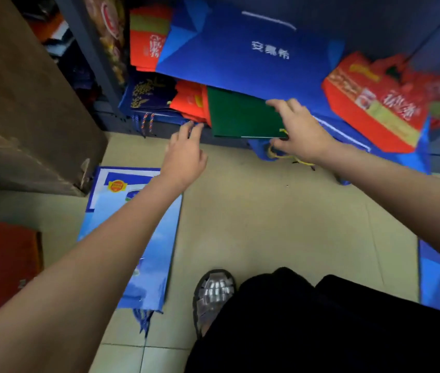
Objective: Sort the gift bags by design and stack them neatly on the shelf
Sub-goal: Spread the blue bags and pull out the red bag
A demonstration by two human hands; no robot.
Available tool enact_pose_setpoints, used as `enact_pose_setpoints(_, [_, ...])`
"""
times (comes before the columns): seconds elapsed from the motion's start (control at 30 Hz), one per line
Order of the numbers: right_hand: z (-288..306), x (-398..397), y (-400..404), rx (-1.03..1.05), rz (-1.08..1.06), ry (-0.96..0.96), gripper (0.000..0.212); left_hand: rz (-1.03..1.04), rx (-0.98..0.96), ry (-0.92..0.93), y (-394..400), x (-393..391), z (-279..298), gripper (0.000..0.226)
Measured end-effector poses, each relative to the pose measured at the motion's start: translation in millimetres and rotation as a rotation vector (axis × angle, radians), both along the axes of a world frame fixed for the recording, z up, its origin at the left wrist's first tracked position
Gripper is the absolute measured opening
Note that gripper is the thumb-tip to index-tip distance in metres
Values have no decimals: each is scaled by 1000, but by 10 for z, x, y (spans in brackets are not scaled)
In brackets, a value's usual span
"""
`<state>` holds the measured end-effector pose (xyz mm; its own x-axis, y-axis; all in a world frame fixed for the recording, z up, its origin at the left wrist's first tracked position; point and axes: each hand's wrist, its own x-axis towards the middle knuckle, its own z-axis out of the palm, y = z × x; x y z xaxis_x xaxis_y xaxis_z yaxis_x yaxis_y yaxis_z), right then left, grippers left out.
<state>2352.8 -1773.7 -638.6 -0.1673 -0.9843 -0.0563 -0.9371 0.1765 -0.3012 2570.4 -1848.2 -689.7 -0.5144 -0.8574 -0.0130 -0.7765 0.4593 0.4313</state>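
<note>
Floor tiles (254, 211) lie bare between the two forearms, the widest free room in view; a foot in a silver sandal (213, 294) stands at its near side. The shelf (159, 129) runs low across the far side, its front edge just above the floor, crowded with flat gift bags.

The right hand (298, 130) has its grip on the green bag (240, 114): fingers over the bag's right upper edge, thumb under its near corner. This bag lies flat at the shelf's front edge, partly tucked under the large blue bag (245, 52), with yellow cord handles (286, 156) dangling below the edge. The left hand (185, 154) is released, fingers stretched toward the shelf edge just left of the green bag; whether they touch it I cannot tell.

Counted on the shelf: one green bag, one large blue bag, one navy bag with gold print (146, 94), and three red ones, at the back left (147, 39), beside the green bag (190, 102), and at the right (375, 103). A light blue bag (157, 251) lies on the floor under the left forearm, near a cardboard box (25, 103).
</note>
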Motion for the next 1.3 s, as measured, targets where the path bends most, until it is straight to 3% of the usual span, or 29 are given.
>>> enact_pose_setpoints(0.17, [-183, -704, 12, 222, -224, 57, 71, -163, -114, -110, 74, -549, 95, 61])
enact_pose_setpoints(0.4, [-534, -1216, -281, 181, -274, -57, 70, -216, -228, -234, -56, -880, -81, 53])
enact_pose_setpoints(0.53, [-602, -1255, -476, 184, -197, 76, 73, -225, -98, -262, -184, -871, -186, 42])
enact_pose_setpoints(0.67, [-595, -1244, -462, 132, 20, 396, 37, -284, -84, -312, -152, -770, -279, 51])
enact_pose_setpoints(0.73, [-507, -1159, -383, 56, 62, 496, 33, -286, -50, -341, -144, -776, -240, 55])
enact_pose_setpoints(0.8, [-387, -1027, -256, 42, 83, 510, 36, -290, -60, -276, -85, -782, -108, 56])
enact_pose_setpoints(0.9, [-244, -747, -50, 64, 120, 495, 34, -252, -461, 11, 52, -691, 199, 53])
enact_pose_setpoints(1.0, [-46, -508, 235, 101, 174, 493, 33, -261, -693, -44, 96, -500, 457, 57])
enact_pose_setpoints(1.1, [175, -331, 592, 68, 164, 488, 40, -306, -709, -181, 121, -278, 544, 55])
enact_pose_setpoints(1.3, [587, -252, 1233, -134, 57, 355, 41, -212, -572, -88, 423, -145, 870, 41])
